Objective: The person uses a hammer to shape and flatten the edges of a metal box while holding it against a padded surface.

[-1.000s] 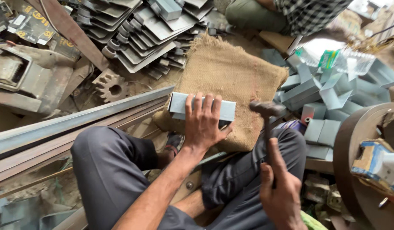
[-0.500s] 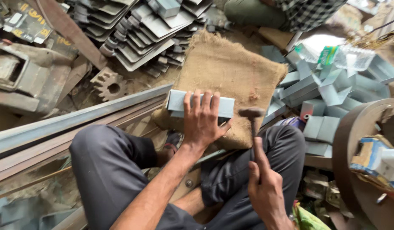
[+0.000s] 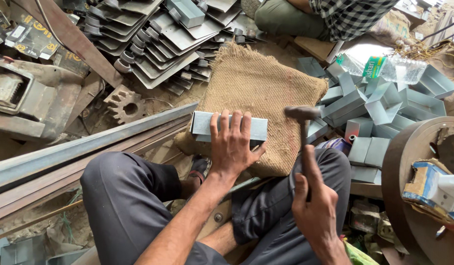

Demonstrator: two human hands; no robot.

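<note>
Burlap sacking (image 3: 266,93) filled the middle of the frame as a padded work surface, and on its lower left edge lay the grey sheet-metal box section (image 3: 207,125) that the work centred on. Judging by the heaps around it, the job looked well under way: stacked flat metal plates (image 3: 168,39) crowded the upper left, while a pile of finished-looking folded grey boxes (image 3: 379,103) sat at the right of centre, beside a clear plastic bottle (image 3: 384,67). How many pieces remained to be shaped could not be told. A long steel angle bar (image 3: 89,147) ran diagonally across the left, with a toothed gear (image 3: 125,105) just above it.

The left hand (image 3: 233,145) pressed flat on the box section, fingers spread over its top, pinning it to the sacking. The right hand (image 3: 313,206), in the lower right, was clenched round the handle of a hammer (image 3: 302,114), whose head stood raised just right of the box's end, not touching it.

Compared with half a second before, the hammer head sat a little higher and farther from the box, while the left hand and the box lay as before.
</note>
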